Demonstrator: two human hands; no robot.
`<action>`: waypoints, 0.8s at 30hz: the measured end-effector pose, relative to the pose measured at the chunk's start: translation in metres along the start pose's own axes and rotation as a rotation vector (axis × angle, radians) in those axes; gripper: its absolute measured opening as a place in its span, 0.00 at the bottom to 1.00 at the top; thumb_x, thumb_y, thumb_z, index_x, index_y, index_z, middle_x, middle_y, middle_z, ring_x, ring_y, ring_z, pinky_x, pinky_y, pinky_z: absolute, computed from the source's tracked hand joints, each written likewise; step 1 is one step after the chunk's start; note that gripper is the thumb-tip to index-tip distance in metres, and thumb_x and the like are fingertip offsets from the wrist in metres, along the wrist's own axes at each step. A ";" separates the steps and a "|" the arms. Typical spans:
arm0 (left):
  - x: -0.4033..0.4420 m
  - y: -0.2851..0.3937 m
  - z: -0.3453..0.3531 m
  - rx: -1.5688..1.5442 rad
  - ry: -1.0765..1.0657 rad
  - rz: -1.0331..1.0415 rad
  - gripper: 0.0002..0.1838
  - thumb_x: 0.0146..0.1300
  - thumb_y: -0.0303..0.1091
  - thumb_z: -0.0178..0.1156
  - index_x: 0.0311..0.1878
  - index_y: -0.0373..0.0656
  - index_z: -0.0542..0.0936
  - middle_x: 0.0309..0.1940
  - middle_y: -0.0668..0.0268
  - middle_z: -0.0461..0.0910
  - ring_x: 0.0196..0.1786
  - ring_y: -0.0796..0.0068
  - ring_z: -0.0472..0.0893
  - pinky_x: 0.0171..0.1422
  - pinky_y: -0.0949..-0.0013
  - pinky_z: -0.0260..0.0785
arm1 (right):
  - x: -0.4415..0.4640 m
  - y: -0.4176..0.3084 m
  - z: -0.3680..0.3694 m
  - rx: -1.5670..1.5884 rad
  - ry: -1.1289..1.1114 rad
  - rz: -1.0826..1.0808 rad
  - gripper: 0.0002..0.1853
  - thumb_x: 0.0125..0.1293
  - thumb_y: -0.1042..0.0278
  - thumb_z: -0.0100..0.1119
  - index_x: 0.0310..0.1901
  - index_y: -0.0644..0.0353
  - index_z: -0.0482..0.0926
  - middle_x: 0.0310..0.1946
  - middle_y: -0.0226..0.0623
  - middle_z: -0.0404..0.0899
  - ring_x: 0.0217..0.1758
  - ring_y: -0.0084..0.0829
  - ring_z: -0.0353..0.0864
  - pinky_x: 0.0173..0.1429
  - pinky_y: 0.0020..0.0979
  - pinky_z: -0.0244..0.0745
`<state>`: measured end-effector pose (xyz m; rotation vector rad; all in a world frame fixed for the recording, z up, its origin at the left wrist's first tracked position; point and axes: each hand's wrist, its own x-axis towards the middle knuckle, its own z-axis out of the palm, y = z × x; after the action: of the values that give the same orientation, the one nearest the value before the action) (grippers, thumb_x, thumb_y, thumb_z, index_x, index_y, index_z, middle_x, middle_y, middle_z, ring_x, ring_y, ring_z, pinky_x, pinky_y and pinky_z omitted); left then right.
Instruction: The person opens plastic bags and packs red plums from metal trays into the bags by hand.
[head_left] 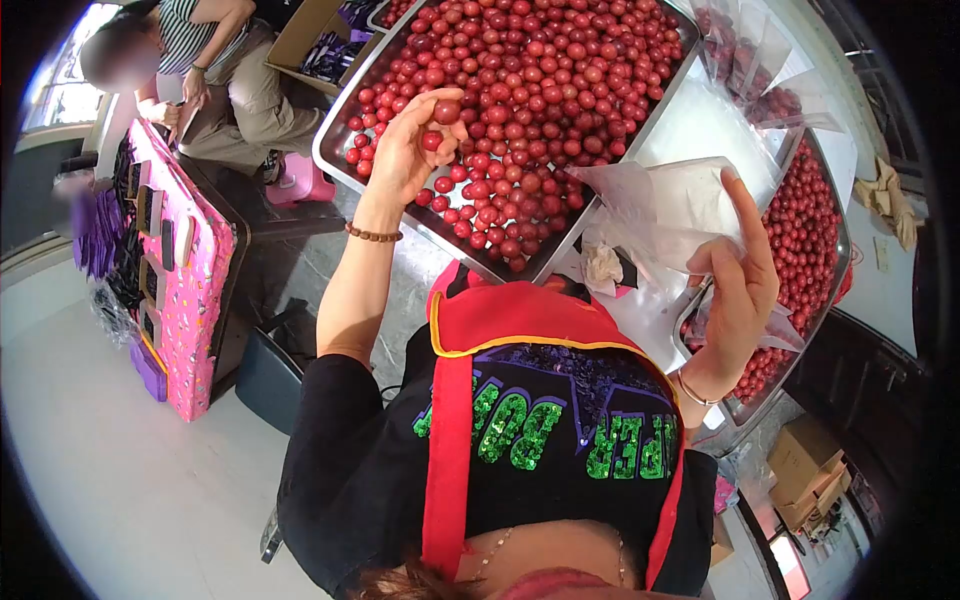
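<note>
- my left grip [418,148] is curled around two red fruits [447,111], one up near my fingertips, the other just below it within the bend of my fingers.
- that grip is over the near left part of a large metal tray [326,152], where loose red fruits [540,75] lie heaped at the far side and thinner close to me.
- my right grip [738,285] is clamped on the edge of a clear bag [645,205], thumb and fingers bent about it.
- the bag is beside the large tray, tilted, with its pointed corner toward the fruits; i cannot tell whether anything is inside it.
- under and beyond my right grip stands a second metal tray [848,258], also full of red fruits, with another piece of clear plastic [782,332] lying over some of them.
- a crumpled tissue [602,268] sits between the large tray and my right grip.
- far right of the large tray, clear bags with red fruits inside [745,65] stand close together on the desk [690,125].
- at upper left a person in a striped top [215,45] sits near a pink patterned board [190,290].
</note>
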<state>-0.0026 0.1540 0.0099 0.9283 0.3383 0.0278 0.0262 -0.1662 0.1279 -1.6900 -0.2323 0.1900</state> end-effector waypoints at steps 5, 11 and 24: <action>-0.004 0.001 0.011 -0.065 -0.166 0.017 0.17 0.69 0.42 0.44 0.50 0.40 0.72 0.23 0.64 0.74 0.21 0.80 0.66 0.25 0.78 0.58 | -0.003 -0.007 0.009 -0.014 0.084 0.027 0.27 0.56 0.78 0.45 0.61 0.65 0.66 0.37 0.31 0.79 0.23 0.12 0.66 0.28 0.16 0.61; -0.025 0.029 0.079 0.277 -0.385 0.286 0.11 0.65 0.34 0.53 0.47 0.40 0.70 0.31 0.62 0.75 0.27 0.81 0.68 0.27 0.80 0.59 | -0.005 -0.003 0.007 0.025 -0.013 0.048 0.29 0.56 0.81 0.46 0.63 0.64 0.64 0.23 0.28 0.73 0.25 0.15 0.69 0.31 0.17 0.64; -0.038 0.053 0.190 1.235 -0.701 0.866 0.17 0.45 0.18 0.59 0.41 0.40 0.75 0.45 0.58 0.73 0.45 0.61 0.75 0.44 0.67 0.70 | -0.011 0.007 0.003 0.067 -0.099 -0.077 0.30 0.55 0.85 0.44 0.63 0.61 0.65 0.64 0.40 0.63 0.31 0.13 0.71 0.32 0.16 0.66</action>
<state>0.0245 0.0308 0.1668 2.1555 -0.8340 0.3046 0.0152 -0.1669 0.1207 -1.6038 -0.3607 0.2226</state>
